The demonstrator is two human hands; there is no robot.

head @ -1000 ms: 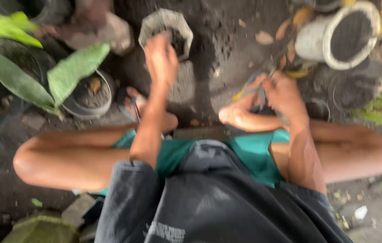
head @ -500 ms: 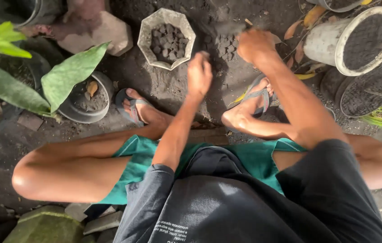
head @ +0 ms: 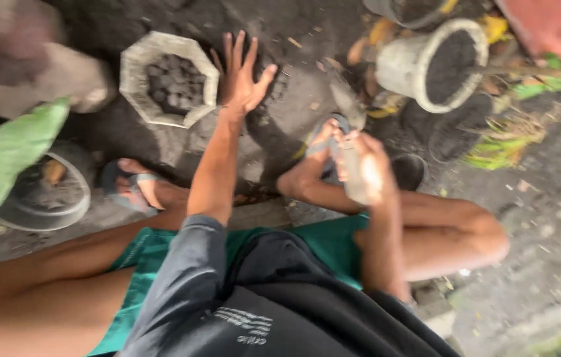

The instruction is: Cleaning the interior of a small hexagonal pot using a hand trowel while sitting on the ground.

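Observation:
I sit with knees apart over a patch of dark soil (head: pixel 294 106). My left hand (head: pixel 241 76) reaches forward with fingers spread, flat on the soil right beside a grey octagonal pot (head: pixel 136 66) filled with dark lumps. My right hand (head: pixel 366 168) is nearer to me, above my right foot in a sandal (head: pixel 323 135), and is closed around the handle of what looks like a small trowel (head: pixel 348 102). Its grey blade points away from me. That hand and the tool are blurred.
A white round pot (head: pixel 396 66) of dark soil stands at the upper right, with a black pot (head: pixel 452 129) below it. A large green leaf (head: pixel 9 158) overhangs a round pot (head: pixel 49 195) at the left. A pale stone (head: pixel 55 69) lies at the upper left.
My left hand has moved forward and spread flat beside the octagonal pot. My right hand has drawn back from the soil pile to above my right foot.

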